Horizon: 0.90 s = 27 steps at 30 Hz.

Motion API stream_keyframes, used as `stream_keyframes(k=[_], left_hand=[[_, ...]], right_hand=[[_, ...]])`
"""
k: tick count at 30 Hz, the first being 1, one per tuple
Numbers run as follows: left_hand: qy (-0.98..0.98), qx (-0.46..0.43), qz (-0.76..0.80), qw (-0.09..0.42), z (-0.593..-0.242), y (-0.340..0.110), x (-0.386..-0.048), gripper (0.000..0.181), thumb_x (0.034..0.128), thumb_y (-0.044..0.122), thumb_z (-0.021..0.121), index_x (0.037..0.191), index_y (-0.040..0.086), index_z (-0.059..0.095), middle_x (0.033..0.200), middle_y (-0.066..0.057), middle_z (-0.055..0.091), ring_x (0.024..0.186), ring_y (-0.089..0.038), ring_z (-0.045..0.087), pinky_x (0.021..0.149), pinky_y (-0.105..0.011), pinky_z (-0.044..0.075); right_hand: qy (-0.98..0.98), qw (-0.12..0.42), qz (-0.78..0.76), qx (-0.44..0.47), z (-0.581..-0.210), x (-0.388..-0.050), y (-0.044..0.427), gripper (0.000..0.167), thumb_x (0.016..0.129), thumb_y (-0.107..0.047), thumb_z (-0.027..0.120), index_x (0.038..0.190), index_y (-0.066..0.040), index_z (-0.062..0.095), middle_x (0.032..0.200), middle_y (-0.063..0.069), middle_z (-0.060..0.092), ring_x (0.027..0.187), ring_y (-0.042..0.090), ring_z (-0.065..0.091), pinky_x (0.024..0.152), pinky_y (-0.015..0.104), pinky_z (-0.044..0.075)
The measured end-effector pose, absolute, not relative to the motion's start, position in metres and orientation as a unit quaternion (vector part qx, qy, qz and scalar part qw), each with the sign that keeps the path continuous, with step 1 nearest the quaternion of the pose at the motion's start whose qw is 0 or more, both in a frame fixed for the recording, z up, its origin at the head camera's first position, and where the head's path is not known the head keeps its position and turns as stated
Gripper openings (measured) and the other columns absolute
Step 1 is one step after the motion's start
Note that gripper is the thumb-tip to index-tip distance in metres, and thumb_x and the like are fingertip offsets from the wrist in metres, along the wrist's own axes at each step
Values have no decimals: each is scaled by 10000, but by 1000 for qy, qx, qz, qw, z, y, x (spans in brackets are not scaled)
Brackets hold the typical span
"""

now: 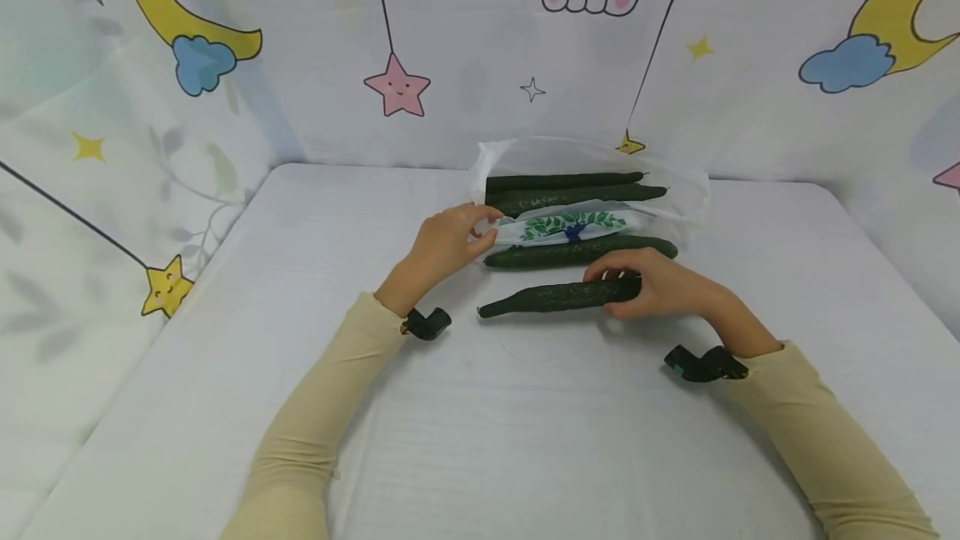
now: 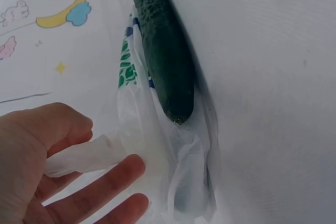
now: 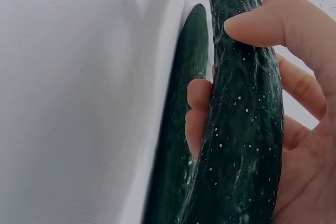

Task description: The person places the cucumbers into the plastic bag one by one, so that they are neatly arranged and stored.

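Note:
My right hand (image 1: 651,283) grips a dark green cucumber (image 1: 543,298) by its right end. Its thinner end points left, and the cucumber lies across the front of the others. In the right wrist view, the thumb and curled fingers wrap round this bumpy cucumber (image 3: 244,103). My left hand (image 1: 448,242) pinches the left edge of a white plastic bag (image 1: 517,233); in the left wrist view, a fold of the bag (image 2: 86,156) passes between thumb and fingers. Another cucumber (image 1: 581,252) lies along the bag's front, and two more cucumbers (image 1: 585,197) lie within the bag.
A white-covered table (image 1: 510,423) spreads under everything. Behind it hangs a white cloth (image 1: 465,15) printed with moons, stars and clouds. Green leaves and blue print (image 1: 573,227) mark the bag. A black band device (image 1: 427,324) sits at the left wrist, another (image 1: 705,363) at the right.

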<state>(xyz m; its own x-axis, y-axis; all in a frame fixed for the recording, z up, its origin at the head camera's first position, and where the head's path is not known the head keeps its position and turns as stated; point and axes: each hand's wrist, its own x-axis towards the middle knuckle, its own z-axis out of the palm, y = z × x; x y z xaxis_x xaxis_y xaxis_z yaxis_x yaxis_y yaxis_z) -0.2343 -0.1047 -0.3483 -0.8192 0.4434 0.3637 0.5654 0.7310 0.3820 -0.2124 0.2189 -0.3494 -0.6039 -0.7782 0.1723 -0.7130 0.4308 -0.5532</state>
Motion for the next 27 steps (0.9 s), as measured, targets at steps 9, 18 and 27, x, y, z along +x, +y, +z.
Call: stream_keyframes(k=[9, 18, 27], left_hand=[[-927, -261, -242, 117, -348, -108, -234, 279, 956, 200, 600, 1208, 110, 680, 1141, -48, 705, 867, -166, 696, 584, -314, 521], [-924, -268, -248, 111, -348, -105, -236, 278, 959, 199, 600, 1207, 103, 680, 1130, -49, 706, 871, -168, 694, 616, -315, 527], [-925, -269, -245, 110, -348, -105, -235, 277, 962, 200, 596, 1208, 105, 681, 1132, -52, 705, 874, -169, 696, 621, -313, 532]], right_hand=[[839, 22, -301, -452, -346, -214, 219, 406, 743, -46, 780, 1125, -140, 683, 1091, -38, 686, 939, 39, 564, 803, 214, 479], [839, 15, -318, -442, -343, -214, 222, 411, 737, -20, 781, 1126, -110, 686, 1077, -2, 694, 929, 56, 589, 797, 204, 491], [840, 4, -329, -431, -334, -219, 224, 423, 728, 15, 784, 1132, -60, 684, 1088, 48, 688, 959, 27, 579, 826, 149, 464]])
